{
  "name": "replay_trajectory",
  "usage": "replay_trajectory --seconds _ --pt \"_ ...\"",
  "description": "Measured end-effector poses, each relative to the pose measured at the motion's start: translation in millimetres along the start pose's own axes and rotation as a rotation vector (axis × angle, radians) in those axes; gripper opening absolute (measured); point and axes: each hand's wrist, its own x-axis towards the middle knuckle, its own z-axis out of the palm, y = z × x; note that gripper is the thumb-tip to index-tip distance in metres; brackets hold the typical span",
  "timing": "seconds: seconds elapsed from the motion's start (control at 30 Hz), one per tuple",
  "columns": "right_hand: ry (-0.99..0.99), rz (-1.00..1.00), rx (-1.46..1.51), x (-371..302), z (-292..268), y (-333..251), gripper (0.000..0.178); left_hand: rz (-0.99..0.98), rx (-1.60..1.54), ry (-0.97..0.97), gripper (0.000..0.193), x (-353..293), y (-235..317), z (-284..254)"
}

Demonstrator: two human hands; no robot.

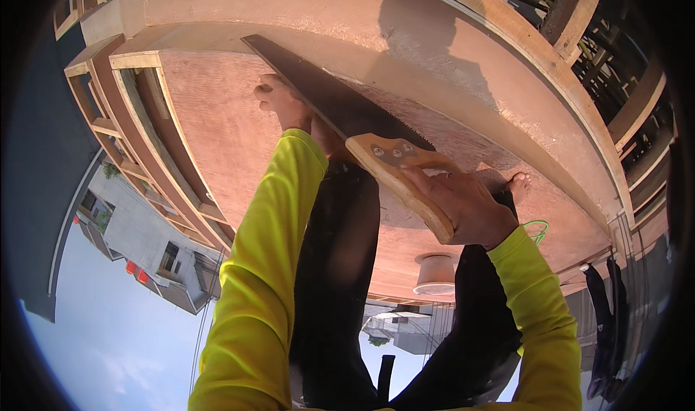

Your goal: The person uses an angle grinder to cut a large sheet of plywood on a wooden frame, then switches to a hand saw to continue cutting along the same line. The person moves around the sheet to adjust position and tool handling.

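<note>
My right hand (467,201) is closed round the wooden handle of a handsaw (329,96). The dark blade slants up and to the left across a reddish plywood sheet (213,107), its toothed edge on the upper right side. Beside the blade's smooth back edge is my left hand (282,107), low over the plywood, its fingers loosely bent and a little apart. No object shows in it, and part of the palm is hidden. Whether the teeth touch the wood I cannot tell.
A bare foot (519,185) rests on the plywood at the right. A pale round tub (435,275) and a thin green loop (537,230) lie nearby. Timber frames (163,121) border the left; beams (637,107) stand at the right. A shadow falls on the curved board above (528,114).
</note>
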Motion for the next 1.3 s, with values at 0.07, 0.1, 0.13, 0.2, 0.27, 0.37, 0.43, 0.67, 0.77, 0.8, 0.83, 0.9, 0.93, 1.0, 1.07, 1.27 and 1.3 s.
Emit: replay_trajectory --seconds 0.07,0.1,0.13,0.2,0.27,0.37,0.43,0.67,0.77,0.8,0.83,0.9,0.93,1.0,1.07,1.27,1.3 --pt "-0.111 0.133 0.015 4.1 -2.3 -1.7 0.087 0.015 0.161 -0.083 0.077 -11.2 16.5 -5.2" --pt "-0.176 0.175 -0.008 25.7 -4.6 -4.5 0.088 0.005 0.110 -0.080 0.078 -11.4 19.5 -9.2" --pt "-0.239 0.219 -0.032 37.2 -7.9 -6.6 0.088 0.012 0.041 -0.072 0.079 -4.4 30.8 -6.0" --pt "-0.283 0.239 -0.008 33.5 -5.2 -13.0 0.092 -0.031 -0.146 -0.022 0.081 0.9 8.9 -4.1" --pt "-0.213 0.218 0.011 16.8 -6.9 -20.0 0.093 0.008 -0.048 0.010 0.083 5.1 11.6 -2.6" --pt "-0.064 0.171 0.087 -16.3 -8.1 -32.6 0.092 -0.010 0.068 0.014 0.086 -12.9 15.1 -4.8" --pt "-0.170 0.256 0.001 17.4 -5.2 -30.0 0.093 0.009 0.093 0.013 0.086 -3.0 28.7 3.5" --pt "-0.150 0.251 0.007 -15.8 -5.6 -59.2 0.088 0.071 0.479 0.094 0.080 28.1 -49.6 34.5" --pt "-0.088 0.268 -0.075 10.7 -0.4 -47.4 0.075 0.020 0.260 0.002 0.077 11.3 17.6 23.9" --pt "-0.136 0.288 -0.079 4.7 -5.0 -55.5 0.076 -0.044 0.153 -0.037 0.076 2.3 25.0 12.9" --pt "-0.185 0.300 -0.082 -1.9 -9.9 -67.4 0.076 -0.024 0.312 -0.038 0.076 2.1 23.1 8.9" --pt "-0.043 0.195 -0.072 -18.9 -12.2 -82.9 0.079 0.020 0.629 -0.040 0.076 5.0 19.7 3.9" --pt "-0.071 0.210 -0.054 -15.7 -10.6 -83.3 0.080 0.008 0.454 -0.008 0.076 1.8 3.1 9.2" --pt "-0.081 0.192 -0.039 16.9 -6.1 -68.6 0.083 0.002 0.082 0.086 0.077 13.0 -14.5 19.2" --pt "-0.071 0.206 -0.067 34.1 -6.3 -57.1 0.082 0.048 0.495 -0.010 0.076 15.9 10.2 13.2" --pt "-0.141 0.373 -0.046 -9.0 -11.4 -82.5 0.078 -0.057 0.445 0.005 0.070 -11.3 23.3 0.5" --pt "-0.134 0.327 -0.057 8.9 -11.6 -74.2 0.079 -0.046 0.375 0.035 0.070 -3.1 29.9 4.6"
